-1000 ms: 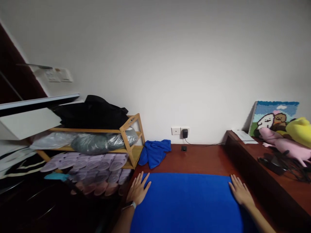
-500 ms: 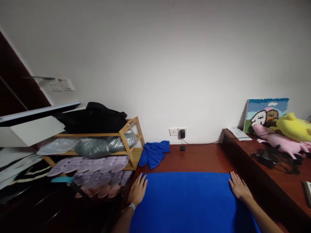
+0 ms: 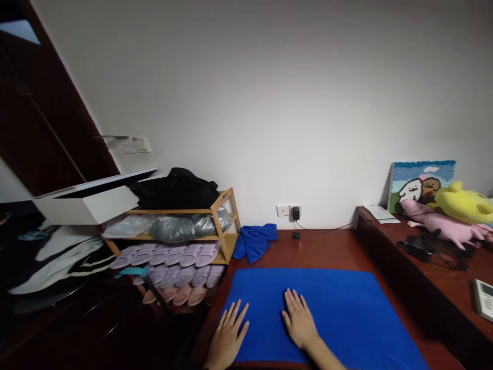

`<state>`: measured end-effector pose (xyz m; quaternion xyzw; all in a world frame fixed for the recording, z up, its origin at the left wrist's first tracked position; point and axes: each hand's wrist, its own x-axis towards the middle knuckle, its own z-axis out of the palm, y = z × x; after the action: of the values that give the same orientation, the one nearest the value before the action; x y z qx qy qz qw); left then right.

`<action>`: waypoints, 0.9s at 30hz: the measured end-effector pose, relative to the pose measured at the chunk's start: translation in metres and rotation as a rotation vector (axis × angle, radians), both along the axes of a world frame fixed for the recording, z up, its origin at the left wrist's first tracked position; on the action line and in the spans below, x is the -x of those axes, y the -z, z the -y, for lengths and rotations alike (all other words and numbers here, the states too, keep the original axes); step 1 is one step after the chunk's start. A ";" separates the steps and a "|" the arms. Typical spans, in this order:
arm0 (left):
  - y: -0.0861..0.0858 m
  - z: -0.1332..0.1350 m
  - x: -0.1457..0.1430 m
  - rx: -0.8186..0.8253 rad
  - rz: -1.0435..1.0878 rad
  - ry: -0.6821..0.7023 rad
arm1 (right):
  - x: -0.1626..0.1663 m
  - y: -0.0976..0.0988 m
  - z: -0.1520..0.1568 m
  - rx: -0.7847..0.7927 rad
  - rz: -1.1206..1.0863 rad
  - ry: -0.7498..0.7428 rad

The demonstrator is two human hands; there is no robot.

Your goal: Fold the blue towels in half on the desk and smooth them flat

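Head view. A blue cloth (image 3: 339,308) lies spread flat on the red-brown wooden tabletop (image 3: 323,246), its far edge straight and its near edge running out of the frame. Both hands rest on it palm down, fingers extended and slightly apart, gripping nothing. The left hand (image 3: 228,336) sits at the cloth's left border, and the right hand (image 3: 298,321) is just beside it, left of the cloth's middle. The step in hand appears to be pressing or smoothing the cloth flat. The right half looks even and lies uncovered, so any further stroke would call for light, flat palm pressure rather than a pinch, so that the fabric does not ruck against the polished wood. Beyond the cloth and apart from it, a second blue cloth (image 3: 256,240) lies crumpled near the white wall (image 3: 269,103). A black charger (image 3: 295,211) sits in the wall socket, and its cable (image 3: 327,227) trails to the right. To the left stands a wooden shoe rack (image 3: 224,221) holding rows of pale slippers (image 3: 173,255), with a black bag (image 3: 177,187) on top. To the right, a raised wooden ledge (image 3: 442,272) carries a pink plush toy (image 3: 435,223), a yellow plush toy (image 3: 466,201) and a tufted picture (image 3: 421,179) propped against the wall.
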<state>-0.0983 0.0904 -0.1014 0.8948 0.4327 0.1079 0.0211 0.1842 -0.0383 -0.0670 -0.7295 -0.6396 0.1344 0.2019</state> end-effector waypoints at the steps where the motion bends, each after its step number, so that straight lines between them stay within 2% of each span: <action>1: 0.001 -0.002 0.001 -0.004 -0.005 0.001 | 0.008 0.001 0.000 0.020 -0.007 -0.009; 3: 0.003 -0.005 0.001 -0.015 -0.012 0.004 | 0.003 0.004 0.006 0.037 -0.010 -0.002; 5: 0.002 -0.008 0.000 -0.017 -0.019 0.005 | -0.024 0.011 0.025 0.033 0.001 0.043; 7: 0.000 -0.007 0.000 -0.019 -0.019 0.004 | -0.069 0.023 0.057 0.027 0.032 0.124; 13: -0.008 -0.003 -0.002 -0.023 -0.001 0.006 | -0.237 0.070 0.184 0.095 0.153 0.461; 16: 0.000 -0.009 0.001 -0.035 0.023 0.007 | -0.291 0.087 0.222 0.039 0.145 0.519; 18: 0.007 -0.014 0.002 -0.042 0.036 0.010 | -0.306 0.090 0.226 0.001 0.135 0.532; 20: 0.011 -0.018 0.001 -0.048 0.042 0.019 | -0.311 0.086 0.214 -0.020 0.133 0.562; 24: 0.005 -0.015 -0.005 -0.062 0.042 0.030 | -0.317 0.055 0.161 -0.056 0.157 0.559; 27: 0.003 -0.015 -0.002 -0.100 0.031 0.032 | -0.330 0.037 0.120 -0.020 0.163 0.531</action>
<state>-0.0967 0.1055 -0.1040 0.8999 0.4119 0.1426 -0.0152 0.5143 -0.1583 -0.1035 -0.8779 -0.4416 0.0115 0.1850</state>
